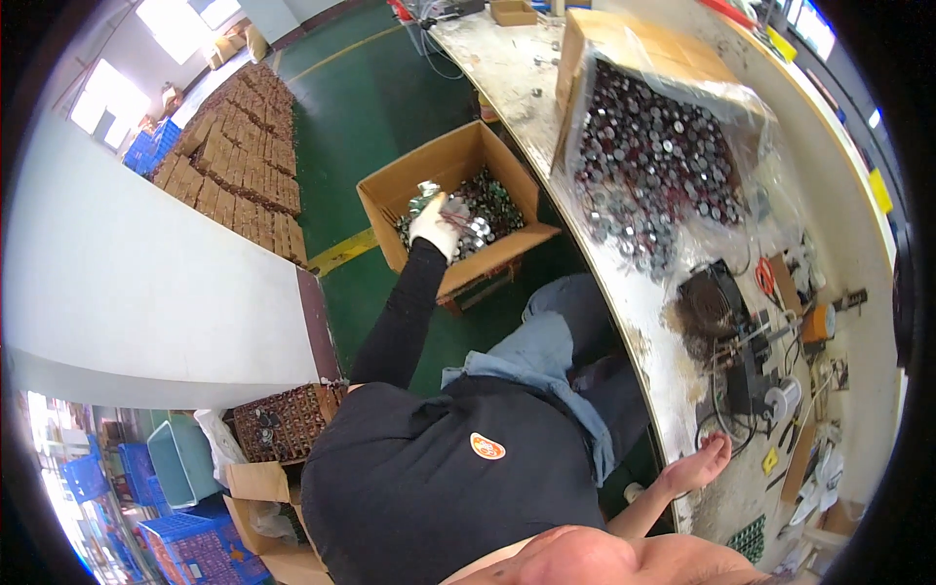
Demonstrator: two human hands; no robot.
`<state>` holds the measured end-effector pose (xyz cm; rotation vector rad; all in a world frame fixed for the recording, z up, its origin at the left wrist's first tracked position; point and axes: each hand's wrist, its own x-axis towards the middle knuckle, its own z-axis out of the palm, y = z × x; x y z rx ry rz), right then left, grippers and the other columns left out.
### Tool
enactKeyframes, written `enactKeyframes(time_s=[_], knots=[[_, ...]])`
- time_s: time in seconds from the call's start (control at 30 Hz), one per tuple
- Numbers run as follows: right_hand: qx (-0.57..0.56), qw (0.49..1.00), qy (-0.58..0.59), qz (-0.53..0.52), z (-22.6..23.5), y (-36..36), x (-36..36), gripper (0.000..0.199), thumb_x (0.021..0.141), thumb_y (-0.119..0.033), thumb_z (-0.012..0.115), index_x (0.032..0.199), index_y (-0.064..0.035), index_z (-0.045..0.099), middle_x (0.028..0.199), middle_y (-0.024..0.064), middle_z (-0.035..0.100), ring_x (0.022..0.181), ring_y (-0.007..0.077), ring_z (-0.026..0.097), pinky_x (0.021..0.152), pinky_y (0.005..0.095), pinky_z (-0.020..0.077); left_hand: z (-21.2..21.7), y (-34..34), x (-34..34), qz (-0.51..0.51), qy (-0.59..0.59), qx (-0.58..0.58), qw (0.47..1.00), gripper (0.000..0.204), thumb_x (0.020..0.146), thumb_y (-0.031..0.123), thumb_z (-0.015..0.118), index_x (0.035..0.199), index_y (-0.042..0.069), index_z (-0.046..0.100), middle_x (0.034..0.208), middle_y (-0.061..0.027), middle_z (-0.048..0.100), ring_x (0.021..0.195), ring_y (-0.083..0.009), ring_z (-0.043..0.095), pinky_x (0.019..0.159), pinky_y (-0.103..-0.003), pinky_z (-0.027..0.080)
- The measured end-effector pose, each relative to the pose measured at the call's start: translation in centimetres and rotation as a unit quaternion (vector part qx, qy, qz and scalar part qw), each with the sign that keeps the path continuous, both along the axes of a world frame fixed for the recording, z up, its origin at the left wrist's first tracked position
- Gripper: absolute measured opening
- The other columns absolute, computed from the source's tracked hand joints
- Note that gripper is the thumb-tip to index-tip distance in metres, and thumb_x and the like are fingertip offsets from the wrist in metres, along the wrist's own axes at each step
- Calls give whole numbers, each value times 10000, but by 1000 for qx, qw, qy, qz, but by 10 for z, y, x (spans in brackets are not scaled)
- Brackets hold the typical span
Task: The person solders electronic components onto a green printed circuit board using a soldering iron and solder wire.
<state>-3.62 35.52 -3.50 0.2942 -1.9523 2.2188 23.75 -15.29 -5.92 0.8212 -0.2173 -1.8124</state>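
My left hand (436, 230), in a white glove with a black sleeve behind it, reaches down into an open cardboard box (398, 185). Small shiny metal parts (478, 210) fill the box's bottom. The gloved fingers are closed around some of these parts, with bright pieces showing beside them; the fingertips are partly hidden. My right hand (700, 466) is bare, at the near edge of the workbench (639, 341). Its fingers are loosely curled but apart, and nothing shows in them. Just beyond it are a black cable loop and a small bench machine (751, 380).
A large carton (634, 44) lies on the bench, its round metal parts spilling from a clear plastic lining. Orange-handled scissors (764, 277) lie behind the machine. A white pillar (195, 283) stands to my left, with blue crates (195, 546) nearer. Rows of filled cartons (239, 146) cover the far floor.
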Motion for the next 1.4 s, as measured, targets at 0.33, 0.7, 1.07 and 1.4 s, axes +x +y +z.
enactKeyframes(time_s=[0.33,0.7,1.07,1.4], knots=[[96,986,-32,-134,9,3,17,192,933,-145,568,1062,-4,556,941,68,609,828,126,563,724,251,454,-28,29,-59,-42,-354,-114,927,247,838,75,675,1059,1,595,858,-36,639,726,-121,572,670,-262,470],[22,990,-49,-129,5,16,18,104,935,-89,554,1002,-11,545,882,48,591,757,97,531,672,222,442,55,106,-200,-293,-584,-564,505,231,789,171,637,1007,95,627,915,-138,651,865,-314,629,745,-396,495],[-49,977,-107,-180,6,59,9,141,873,-36,614,1004,-37,562,873,18,577,789,84,537,690,223,443,41,102,-232,-297,-608,-679,283,285,722,179,700,996,106,676,962,-174,595,852,-320,606,738,-411,496],[491,746,24,-449,32,284,-67,598,737,-360,752,1172,-9,540,1158,175,574,1063,327,539,912,421,408,46,77,-255,-222,-600,-590,491,339,874,239,609,1050,-50,628,1007,-200,659,885,-285,617,817,-349,464]])
